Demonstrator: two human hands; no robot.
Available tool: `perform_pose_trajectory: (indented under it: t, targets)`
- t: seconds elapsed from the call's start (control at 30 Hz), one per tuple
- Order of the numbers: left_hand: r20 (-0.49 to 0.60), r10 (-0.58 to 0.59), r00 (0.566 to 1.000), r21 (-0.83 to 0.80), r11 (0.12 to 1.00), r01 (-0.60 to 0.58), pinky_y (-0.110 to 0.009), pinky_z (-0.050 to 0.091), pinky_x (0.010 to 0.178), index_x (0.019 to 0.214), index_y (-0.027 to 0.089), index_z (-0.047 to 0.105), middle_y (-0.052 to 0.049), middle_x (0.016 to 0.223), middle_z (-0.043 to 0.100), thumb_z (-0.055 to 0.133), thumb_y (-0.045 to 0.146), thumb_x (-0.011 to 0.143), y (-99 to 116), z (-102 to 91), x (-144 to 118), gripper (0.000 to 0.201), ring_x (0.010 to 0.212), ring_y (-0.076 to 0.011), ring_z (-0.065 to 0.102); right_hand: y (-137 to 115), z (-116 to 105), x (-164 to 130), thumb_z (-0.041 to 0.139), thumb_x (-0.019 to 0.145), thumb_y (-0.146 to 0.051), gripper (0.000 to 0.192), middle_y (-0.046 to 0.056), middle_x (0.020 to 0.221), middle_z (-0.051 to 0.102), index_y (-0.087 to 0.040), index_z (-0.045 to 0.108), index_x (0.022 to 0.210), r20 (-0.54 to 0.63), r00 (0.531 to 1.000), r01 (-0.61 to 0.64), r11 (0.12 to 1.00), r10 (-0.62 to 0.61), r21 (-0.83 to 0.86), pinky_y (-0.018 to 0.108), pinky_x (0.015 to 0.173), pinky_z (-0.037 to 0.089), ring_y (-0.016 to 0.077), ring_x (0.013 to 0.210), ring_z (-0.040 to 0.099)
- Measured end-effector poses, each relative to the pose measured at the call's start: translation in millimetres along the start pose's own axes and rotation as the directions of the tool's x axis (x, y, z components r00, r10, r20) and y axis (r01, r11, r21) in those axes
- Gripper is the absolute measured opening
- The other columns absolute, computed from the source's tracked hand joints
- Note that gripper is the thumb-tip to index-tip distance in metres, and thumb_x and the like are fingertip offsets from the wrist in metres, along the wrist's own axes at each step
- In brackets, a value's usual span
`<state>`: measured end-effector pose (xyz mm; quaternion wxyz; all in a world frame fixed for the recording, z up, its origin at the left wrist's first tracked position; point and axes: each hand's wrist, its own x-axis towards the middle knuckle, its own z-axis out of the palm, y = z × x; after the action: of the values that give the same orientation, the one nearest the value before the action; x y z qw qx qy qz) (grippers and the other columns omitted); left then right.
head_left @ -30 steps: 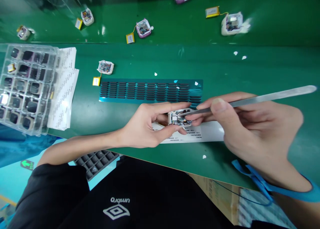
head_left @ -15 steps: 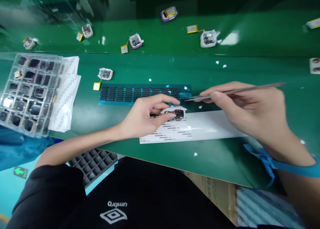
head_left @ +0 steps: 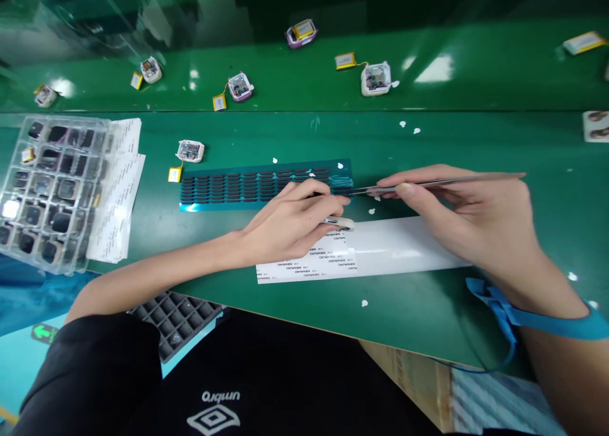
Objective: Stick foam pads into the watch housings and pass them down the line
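My left hand (head_left: 299,217) is closed around a small white device case (head_left: 341,223); most of the case is hidden under the fingers. Its index fingertip reaches the right end of a blue sheet (head_left: 185,207) carrying rows of small black strips (head_left: 223,187). In my right hand (head_left: 461,207) is a pair of metal tweezers (head_left: 442,181), pointing left. The tweezers' tips lie at the sheet's right end, close to the left fingertips. Whether anything is between the tips cannot be made out. Below both hands lies a white printed strip (head_left: 390,249).
Several opened device cases with yellow batteries lie around, one white case (head_left: 190,151) near the blue sheet. At left, a clear compartment tray (head_left: 102,138) holds dark-faced parts beside printed paper sheets (head_left: 117,214). Small white stickers dot the green table (head_left: 295,134). A blue wrist strap (head_left: 552,322) trails a cord.
My left hand has turned palm down over the case, hiding its inside, and its fingers have come to the sheet's right end. The tweezers stay near that end. The whole view has shifted slightly.
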<state>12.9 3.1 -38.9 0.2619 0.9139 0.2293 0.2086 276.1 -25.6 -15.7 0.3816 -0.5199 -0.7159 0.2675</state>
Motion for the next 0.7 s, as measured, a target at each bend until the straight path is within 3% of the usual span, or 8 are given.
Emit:
perform_pose_trajectory:
  t: [0.3, 0.7]
  targets:
    - [0.012, -0.017, 1.000, -0.055, 0.998, 0.018, -0.041, 0.048, 0.098, 0.123, 0.017, 0.054, -0.016, 0.134, 0.071, 0.044, 0.028, 0.112, -2.0, -1.8, 1.0, 0.019, 0.122, -0.0258, 0.062, 1.5, 2.0, 3.8, 0.073, 0.097, -0.018, 0.018, 0.001, 0.095, 0.084, -0.027, 0.085, 0.087, -0.052, 0.999, -0.010, 0.999, 0.012, 0.038, 0.019, 0.071, 0.064, 0.0123, 0.078, 0.080]
    - [0.055, 0.035, 0.998, -0.118, 0.993, -0.028, -0.042, 0.052, 0.104, 0.114, 0.020, 0.055, -0.014, 0.136, 0.070, 0.043, 0.028, 0.112, -5.9, -3.8, 0.4, 0.015, 0.126, -0.0253, 0.060, 2.2, -4.1, 2.0, 0.073, 0.097, -0.022, 0.017, 0.000, 0.096, 0.084, -0.033, 0.086, 0.093, 0.069, 0.997, 0.027, 1.000, -0.027, -0.002, 0.029, 0.070, 0.065, 0.0182, 0.082, 0.080]
